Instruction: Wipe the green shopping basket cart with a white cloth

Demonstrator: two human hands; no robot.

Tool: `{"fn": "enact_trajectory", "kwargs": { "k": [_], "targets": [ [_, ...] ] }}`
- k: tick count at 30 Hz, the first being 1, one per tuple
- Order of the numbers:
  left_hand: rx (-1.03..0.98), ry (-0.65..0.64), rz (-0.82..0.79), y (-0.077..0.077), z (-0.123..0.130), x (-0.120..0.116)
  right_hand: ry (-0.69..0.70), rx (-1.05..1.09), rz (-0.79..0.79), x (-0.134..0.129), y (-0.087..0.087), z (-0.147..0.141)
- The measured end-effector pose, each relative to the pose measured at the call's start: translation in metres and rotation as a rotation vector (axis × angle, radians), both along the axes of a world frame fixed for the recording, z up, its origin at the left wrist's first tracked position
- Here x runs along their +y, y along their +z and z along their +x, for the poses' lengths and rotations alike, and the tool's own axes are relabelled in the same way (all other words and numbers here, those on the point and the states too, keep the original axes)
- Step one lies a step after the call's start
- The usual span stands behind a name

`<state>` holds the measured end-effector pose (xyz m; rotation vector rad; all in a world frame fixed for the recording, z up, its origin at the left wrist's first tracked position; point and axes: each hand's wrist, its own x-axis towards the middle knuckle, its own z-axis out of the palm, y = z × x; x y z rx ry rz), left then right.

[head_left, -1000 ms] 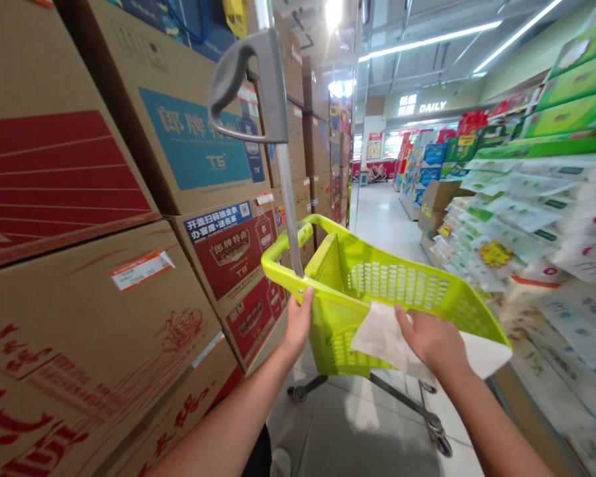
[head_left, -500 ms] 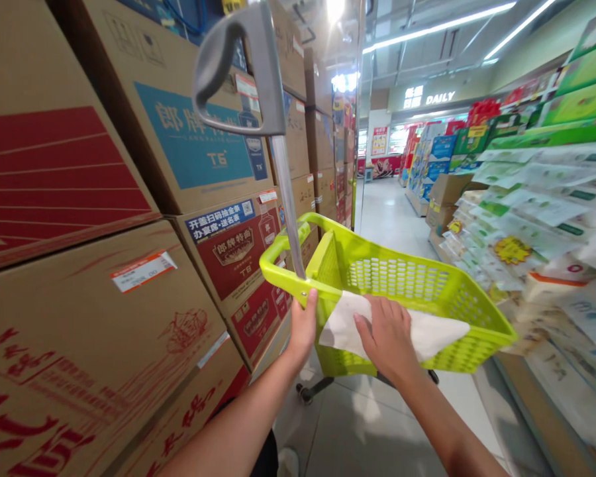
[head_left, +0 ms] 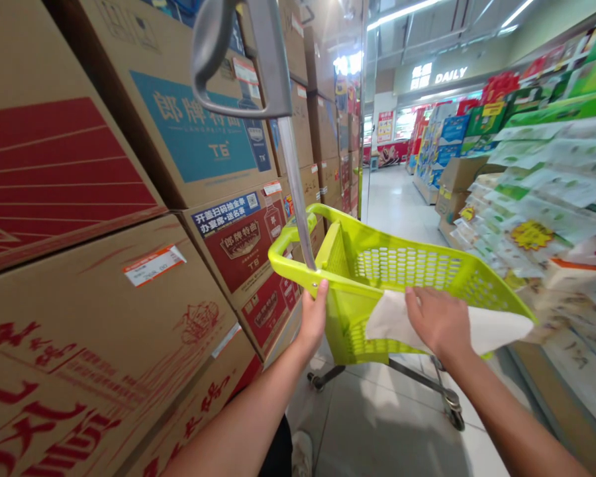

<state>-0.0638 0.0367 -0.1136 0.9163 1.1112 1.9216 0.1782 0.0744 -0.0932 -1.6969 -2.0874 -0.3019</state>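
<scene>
A lime-green shopping basket cart (head_left: 357, 298) with perforated walls stands in front of me. From its left end rises a metal pole with a grey handle (head_left: 277, 66). My left hand (head_left: 314, 318) grips the cart's near left corner, thumb on the rim below the pole. Against the near side wall, my right hand (head_left: 440, 321) presses a white cloth (head_left: 496, 329), its fingers bent over the top rim. The cloth spreads out on both sides of that hand.
Stacked cardboard cartons (head_left: 89, 331) rise close on the left. Packaged goods (head_left: 551, 199) fill shelves at the right, with an open carton (head_left: 459, 179) further along. A tiled aisle (head_left: 390, 205) runs ahead. The cart's wheel (head_left: 453, 407) rests on the floor.
My right hand and the white cloth have slid right along the cart's side, toward its far end. My left hand still holds the corner. The view has shifted slightly.
</scene>
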Motion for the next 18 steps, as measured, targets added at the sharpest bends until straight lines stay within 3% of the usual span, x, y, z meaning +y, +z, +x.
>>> {"fn": "enact_trajectory", "kwargs": {
  "k": [3, 7, 10, 14, 16, 18],
  "targets": [
    [-0.008, 0.020, -0.009, -0.001, 0.001, 0.002, 0.216, 0.010, 0.132, -0.013, -0.003, -0.028],
    [-0.015, 0.100, -0.022, -0.002, 0.000, 0.005, 0.312, -0.002, 0.151, -0.018, -0.003, -0.037],
    [-0.029, 0.127, -0.025, -0.002, 0.000, 0.006, 0.217, -0.029, 0.027, -0.010, 0.005, -0.021],
    [-0.047, 0.128, -0.016, 0.001, 0.003, 0.005, -0.091, -0.010, -0.158, 0.004, 0.014, 0.000],
    [-0.053, 0.111, -0.013, 0.001, 0.006, 0.005, -0.135, 0.018, -0.136, 0.003, 0.013, -0.005],
    [-0.064, 0.086, -0.014, 0.001, 0.010, 0.004, -0.062, 0.067, -0.027, -0.005, 0.009, -0.024]
  ]
}}
